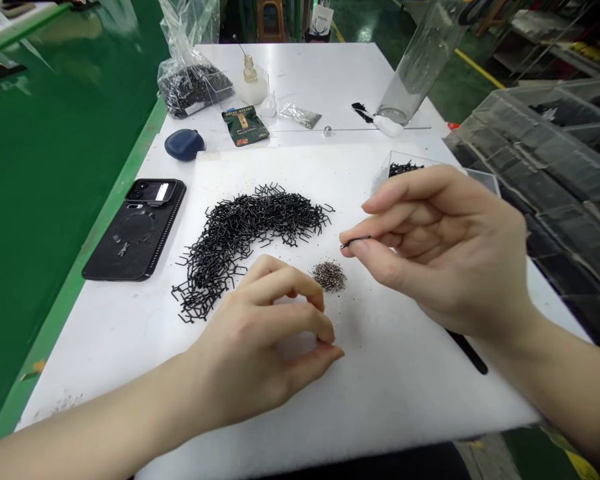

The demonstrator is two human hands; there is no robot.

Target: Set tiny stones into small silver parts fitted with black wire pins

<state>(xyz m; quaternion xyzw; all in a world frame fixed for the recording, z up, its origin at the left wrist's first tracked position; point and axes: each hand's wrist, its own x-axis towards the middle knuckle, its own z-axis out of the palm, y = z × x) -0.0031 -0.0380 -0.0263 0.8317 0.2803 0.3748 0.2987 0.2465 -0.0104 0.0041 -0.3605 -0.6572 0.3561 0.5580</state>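
Between the thumb and forefinger of my right hand (445, 247) is a thin black bent piece (356, 241), held above the white work surface. My left hand (265, 333) is lower and nearer me, its thumb and forefinger pinched together; whatever they hold, if anything, is too small or hidden to make out. Just beyond my left fingertips lies a small heap of tiny metallic bits (329, 276). To the left and behind it, a large curved pile of similar thin black bent pieces (260, 223) spreads over the surface, partly covered by my left hand.
A black phone (137, 230) and a dark blue case (184, 145) lie at the left. Behind are a bag of black parts (193, 87), a green packet (245, 125), a small bottle (250, 70) and a tall clear cylinder (413, 73). Dark bins (555, 167) stand right.
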